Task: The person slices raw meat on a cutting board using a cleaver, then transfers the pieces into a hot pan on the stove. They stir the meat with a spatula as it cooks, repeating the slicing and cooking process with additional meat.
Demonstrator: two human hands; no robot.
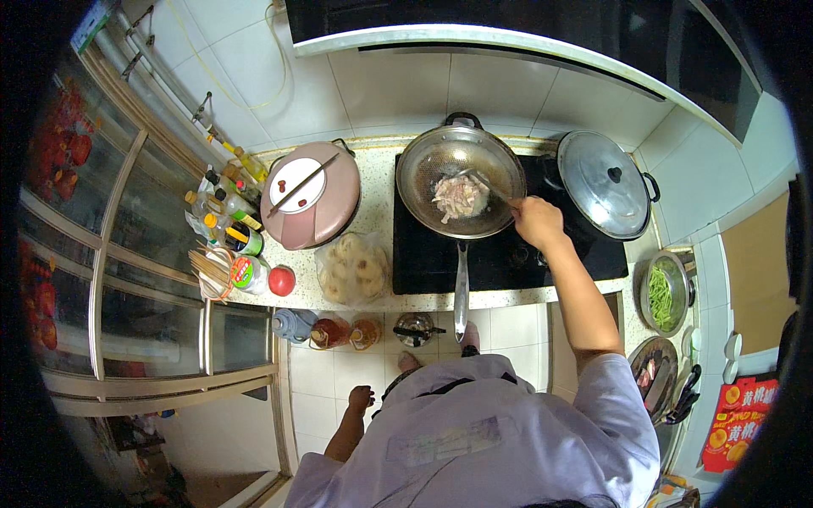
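My right hand (538,222) is closed around the handle of a metal spatula (492,186) at the right rim of a wok (419,203). The spatula's blade touches sliced pale meat (458,198) in the wok. A long steel handle points from the wok toward me over the edge of a black glass cooktop (419,267). My left hand (361,397) hangs low beside my body, away from the counter; its fingers are partly curled and I see nothing held in it.
A domed lid (600,181) lies right of the wok. Left are a pink cooker (343,209), bagged buns (351,270) and bottles (238,206). A bowl of green vegetable strips (660,298) and a cutting board (664,362) stand right. Jugs (329,332) are on the floor.
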